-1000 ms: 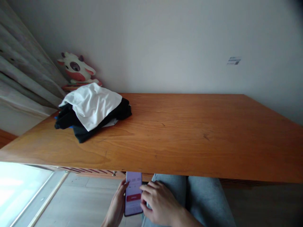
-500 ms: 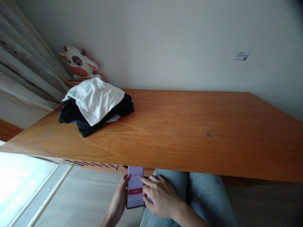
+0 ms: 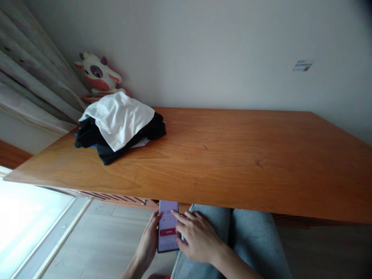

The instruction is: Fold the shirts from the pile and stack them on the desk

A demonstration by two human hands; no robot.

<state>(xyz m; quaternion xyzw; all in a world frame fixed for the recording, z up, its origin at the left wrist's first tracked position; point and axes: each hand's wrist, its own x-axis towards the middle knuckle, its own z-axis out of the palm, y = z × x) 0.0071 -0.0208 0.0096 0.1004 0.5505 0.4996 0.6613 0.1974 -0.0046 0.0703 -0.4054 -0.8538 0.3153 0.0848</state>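
Note:
A phone [image 3: 167, 240] with a lit screen, showing digits and a red button, is held below the table's front edge. My left hand [image 3: 149, 237] grips it along its left side, the thumb at the screen's edge. Over the phone's right side is my right hand [image 3: 199, 238], its index finger stretched out across the digits on the screen and its fingers apart. The other fingers of my right hand are near the phone's right edge.
On the wooden table [image 3: 226, 162], a white cloth [image 3: 119, 118] lies over black clothing [image 3: 109, 154] at the left. Behind it sits a cow figure [image 3: 97, 73] beside a curtain [image 3: 31, 77]. A label [image 3: 302, 65] is on the wall. My legs are under the table.
The view has shifted slightly, so the table and clothes appear a little higher and further right. My right index finger now covers more of the digits on the phone's screen.

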